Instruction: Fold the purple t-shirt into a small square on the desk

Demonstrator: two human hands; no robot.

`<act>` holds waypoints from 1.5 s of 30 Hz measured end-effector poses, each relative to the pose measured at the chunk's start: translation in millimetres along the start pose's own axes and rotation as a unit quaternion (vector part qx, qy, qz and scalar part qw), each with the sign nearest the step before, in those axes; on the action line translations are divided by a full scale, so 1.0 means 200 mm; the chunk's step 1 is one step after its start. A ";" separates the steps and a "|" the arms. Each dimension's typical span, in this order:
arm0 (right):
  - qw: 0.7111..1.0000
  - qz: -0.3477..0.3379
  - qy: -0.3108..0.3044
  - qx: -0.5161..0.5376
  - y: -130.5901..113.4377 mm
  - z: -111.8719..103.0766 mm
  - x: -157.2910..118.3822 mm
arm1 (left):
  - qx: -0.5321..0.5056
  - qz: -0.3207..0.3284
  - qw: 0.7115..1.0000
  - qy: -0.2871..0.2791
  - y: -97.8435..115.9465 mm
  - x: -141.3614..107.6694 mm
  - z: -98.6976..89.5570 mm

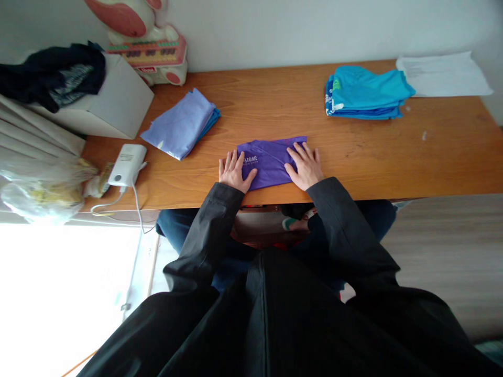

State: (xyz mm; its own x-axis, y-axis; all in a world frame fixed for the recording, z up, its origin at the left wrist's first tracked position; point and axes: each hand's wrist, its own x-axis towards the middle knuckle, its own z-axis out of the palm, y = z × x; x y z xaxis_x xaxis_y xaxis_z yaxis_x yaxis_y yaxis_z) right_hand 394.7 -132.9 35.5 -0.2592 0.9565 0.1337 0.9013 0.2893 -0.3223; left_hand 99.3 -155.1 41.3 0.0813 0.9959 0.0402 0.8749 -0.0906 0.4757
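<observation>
A purple cloth (271,163) with white print lies folded in a flat rectangle near the front edge of the wooden table (275,110). My left hand (236,172) rests on its left end with fingers spread. On the right end lies my right hand (305,166), its fingers also apart and pressing flat. Neither hand grips the cloth. Back to the left is a folded lavender cloth (181,123) with a blue one under it. A stack of folded turquoise and blue cloths (367,91) sits at the back right.
White paper (444,75) lies at the back right. On the left are a white box (118,99) with dark cloth (58,73) on top, a white device (128,163) with cables, and a plastic bag (43,191). A rabbit-shaped toy (157,57) stands by the wall.
</observation>
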 end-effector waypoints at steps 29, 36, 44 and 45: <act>1.000 0.003 -0.005 0.006 0.00 0.00 0.00 | -0.004 0.001 1.000 0.009 -0.01 0.00 0.02; 1.000 -0.002 0.004 -0.009 0.00 0.01 0.00 | -0.002 0.000 1.000 0.010 -0.02 0.00 0.02; 1.000 -0.001 -0.001 0.006 0.00 0.00 0.00 | 0.010 -0.003 1.000 0.003 -0.01 0.00 0.01; 1.000 0.000 -0.002 0.008 0.00 0.00 0.00 | 0.008 -0.003 1.000 0.001 0.00 0.00 0.01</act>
State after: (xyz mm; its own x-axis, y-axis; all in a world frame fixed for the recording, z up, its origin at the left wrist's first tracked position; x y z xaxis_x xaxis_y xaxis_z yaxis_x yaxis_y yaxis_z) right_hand 394.9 -132.7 35.7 -0.2613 0.9565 0.1301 0.8956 0.2905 -0.3369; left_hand 99.1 -154.7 39.7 0.0753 0.9964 0.0393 0.8828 -0.0850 0.4621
